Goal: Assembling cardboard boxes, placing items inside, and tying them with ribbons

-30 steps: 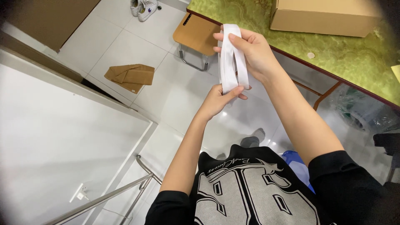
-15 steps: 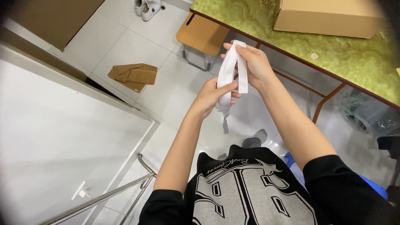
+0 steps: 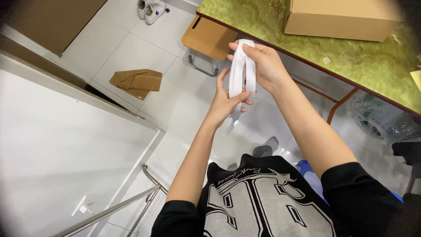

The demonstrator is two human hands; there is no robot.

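A white strip of cloth or tape (image 3: 239, 70) is looped around the fingers of my right hand (image 3: 262, 65), which is raised in front of me and closed on the loop. My left hand (image 3: 226, 102) sits just below it, its fingers pinching the lower part of the same strip, whose short loose end (image 3: 229, 126) dangles beneath. Both hands hover over the white tiled floor, to the left of the green table's edge.
A green marbled table (image 3: 359, 61) with a cardboard box (image 3: 337, 19) runs along the right. A wooden stool (image 3: 209, 37) stands under its corner. Folded cardboard (image 3: 136, 82) and white shoes (image 3: 151, 8) lie on the floor. A white surface (image 3: 66, 149) and metal rail (image 3: 131, 202) are at left.
My left hand has slid up the strip towards my right hand, and the loop has stayed wound on my right fingers. Both hands shifted slightly in view.
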